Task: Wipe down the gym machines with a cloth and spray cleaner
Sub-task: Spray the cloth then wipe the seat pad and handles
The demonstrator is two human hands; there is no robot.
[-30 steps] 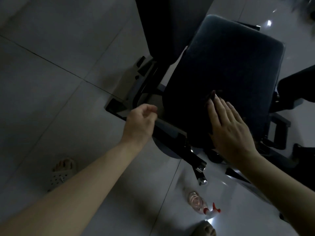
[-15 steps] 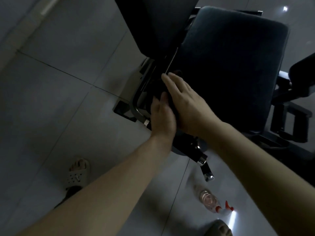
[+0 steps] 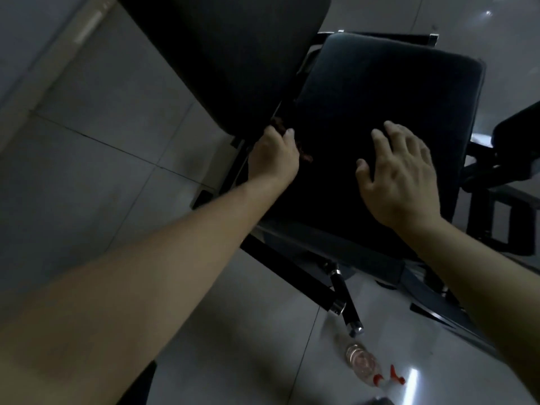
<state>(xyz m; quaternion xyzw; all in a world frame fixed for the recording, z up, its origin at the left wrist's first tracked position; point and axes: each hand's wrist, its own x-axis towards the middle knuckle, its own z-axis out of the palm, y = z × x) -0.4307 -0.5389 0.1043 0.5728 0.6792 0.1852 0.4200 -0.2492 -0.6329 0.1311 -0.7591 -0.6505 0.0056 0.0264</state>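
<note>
Dim light here. Nearest to us, on this side of the seat pad (image 3: 380, 83), the spray bottle (image 3: 363, 362) lies on its side on the pale tiled floor (image 3: 102, 171), clear body, red trigger (image 3: 394, 374), touched by neither hand. Just past it, under the pad's near edge, a black frame bar (image 3: 292, 276) crosses, and a short black handle (image 3: 344, 299) with chrome ends angles down toward the bottle.

Up to the pad itself. The left hand (image 3: 274, 159) is at the pad's left edge, fingers curled tight round a dark reddish cloth (image 3: 305, 156). Only scraps of the cloth peek out above and beside the knuckles, pressed against the pad's side. The right hand (image 3: 400, 173) is out on the pad's top, toward its right half, fingers straight and spread, holding nothing. Whether the palm presses flat on the pad, I can't tell.

Beyond the left hand, the big black back pad (image 3: 222, 54) rises off the seat pad's far-left corner, with a narrow gap between the two. Off the seat pad's right side, more dark machine frame (image 3: 511, 182).
</note>
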